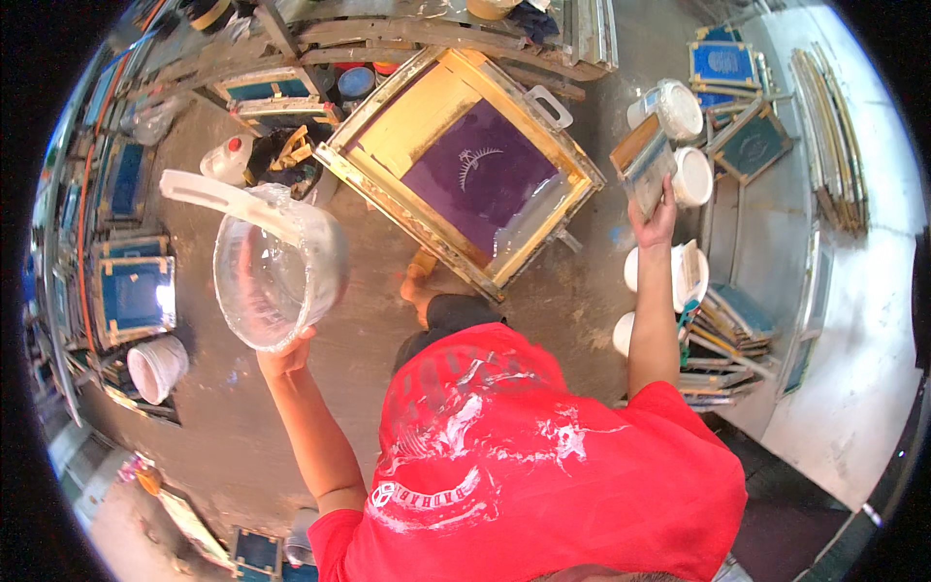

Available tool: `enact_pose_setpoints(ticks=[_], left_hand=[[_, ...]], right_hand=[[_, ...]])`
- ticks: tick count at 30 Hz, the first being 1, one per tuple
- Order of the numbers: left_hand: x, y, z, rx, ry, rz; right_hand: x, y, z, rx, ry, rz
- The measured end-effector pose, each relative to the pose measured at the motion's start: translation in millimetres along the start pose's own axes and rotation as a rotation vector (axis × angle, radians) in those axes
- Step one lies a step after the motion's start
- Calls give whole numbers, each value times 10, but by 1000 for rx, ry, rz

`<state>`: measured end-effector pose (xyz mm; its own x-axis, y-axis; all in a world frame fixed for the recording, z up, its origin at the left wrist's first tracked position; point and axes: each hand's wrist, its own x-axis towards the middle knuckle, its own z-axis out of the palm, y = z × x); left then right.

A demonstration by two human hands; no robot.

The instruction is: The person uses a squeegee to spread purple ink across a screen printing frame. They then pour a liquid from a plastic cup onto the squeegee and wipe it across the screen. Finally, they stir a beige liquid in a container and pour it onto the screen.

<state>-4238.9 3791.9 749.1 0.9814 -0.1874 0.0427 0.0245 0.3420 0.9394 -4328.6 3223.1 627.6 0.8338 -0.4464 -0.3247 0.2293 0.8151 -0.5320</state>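
Observation:
My left hand (288,357) is closed on the lower side of a translucent plastic tub (325,257), held up at the left. A pale, flat paddle-like strip (228,202) crosses its far rim and sticks out to the left. To the right, my right hand (657,221) grips a wide squeegee (642,167) with a wooden upper part. Between the two hands lies a tilted screen-printing frame (388,189), its yellow border around a purple panel (490,179) with a pale curved motif. Wet-looking residue shows at the panel's right corner. Neither hand touches the frame.
White buckets (692,179) stand to the right, near the squeegee. Stacked screens (722,63) lean at the far right and along the left side. A white jug with a red cap (226,160) sits behind the tub. A wooden rack (388,34) runs across the back.

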Motion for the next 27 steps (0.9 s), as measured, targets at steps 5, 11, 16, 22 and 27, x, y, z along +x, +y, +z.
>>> enact_pose_setpoints(ticks=[5,11,16,22,27], left_hand=[[-868,-265,226,-141,195,-47],[-1920,-415,495,-226,393,-54],[-2399,-608,647,-126,519,57],[-2502,-865,1294,-131,637,213],[-2391,-1252,2215,-232,751,242]], right_hand=[[-327,-290,174,-373,16,-23],[-126,-240,689,-1190,-357,-111],[110,510,1026,-1841,-1226,-413],[650,1151,468,-1842,-1752,-766],[785,1489,164,-1788,-1698,-702]])
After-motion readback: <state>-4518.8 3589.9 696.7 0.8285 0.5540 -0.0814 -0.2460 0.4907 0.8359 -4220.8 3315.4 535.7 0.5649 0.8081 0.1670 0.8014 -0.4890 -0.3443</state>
